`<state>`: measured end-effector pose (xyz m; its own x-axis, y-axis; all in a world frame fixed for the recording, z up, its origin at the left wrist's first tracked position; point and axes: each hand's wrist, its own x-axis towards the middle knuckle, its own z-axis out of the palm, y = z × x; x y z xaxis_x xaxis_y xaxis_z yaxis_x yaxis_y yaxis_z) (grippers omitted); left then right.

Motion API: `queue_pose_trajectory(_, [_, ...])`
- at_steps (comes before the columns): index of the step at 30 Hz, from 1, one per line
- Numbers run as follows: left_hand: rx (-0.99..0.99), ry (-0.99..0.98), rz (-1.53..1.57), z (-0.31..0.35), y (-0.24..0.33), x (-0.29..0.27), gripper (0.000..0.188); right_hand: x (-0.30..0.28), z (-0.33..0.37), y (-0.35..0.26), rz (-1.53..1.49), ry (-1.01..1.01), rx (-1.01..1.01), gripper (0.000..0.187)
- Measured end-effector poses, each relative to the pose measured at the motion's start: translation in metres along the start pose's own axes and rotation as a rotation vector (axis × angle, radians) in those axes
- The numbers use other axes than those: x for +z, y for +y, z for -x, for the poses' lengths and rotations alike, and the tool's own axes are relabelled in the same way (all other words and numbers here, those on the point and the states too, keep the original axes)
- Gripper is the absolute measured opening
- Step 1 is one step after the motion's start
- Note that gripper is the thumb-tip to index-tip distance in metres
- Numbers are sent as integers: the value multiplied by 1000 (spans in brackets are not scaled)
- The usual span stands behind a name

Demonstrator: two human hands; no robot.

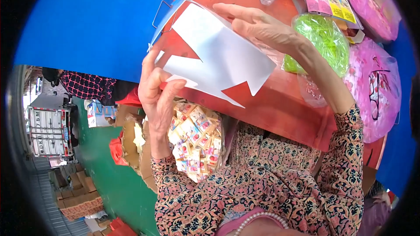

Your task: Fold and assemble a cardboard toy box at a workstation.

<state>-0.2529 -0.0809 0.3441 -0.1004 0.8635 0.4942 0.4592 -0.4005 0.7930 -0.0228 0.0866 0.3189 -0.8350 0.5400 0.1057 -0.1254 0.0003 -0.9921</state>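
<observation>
Head view: my left hand (156, 91) pinches the white card (218, 57) at its lower corner, right hand (258, 28) clamped on its top edge, above the red table (280, 105); folding looks barely begun, bag (197, 140) of packets untouched.

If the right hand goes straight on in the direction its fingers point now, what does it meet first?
The right hand points toward the picture's left along the white paper it holds. Past the paper's edge comes the blue card's wire clip, probably; depth is unclear.
</observation>
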Motion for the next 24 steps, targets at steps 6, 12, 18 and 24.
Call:
queue_pose_trajectory(6, [15, -27, -23, -2, 16, 3, 22, 4, -3, -19, 175, -104, -32, 106])
queue_pose_trajectory(12, [-34, -58, -29, 6, 21, 8, 24, 24, -6, -10, 250, -54, -98, 91])
queue_pose_trajectory(18, [-18, -43, 8, 7, 18, 11, 27, 39, -25, 12, 707, 248, -325, 63])
queue_pose_trajectory(24, [-17, -184, 73, -1, 8, 5, 27, 37, -62, 69, 593, 426, -336, 48])
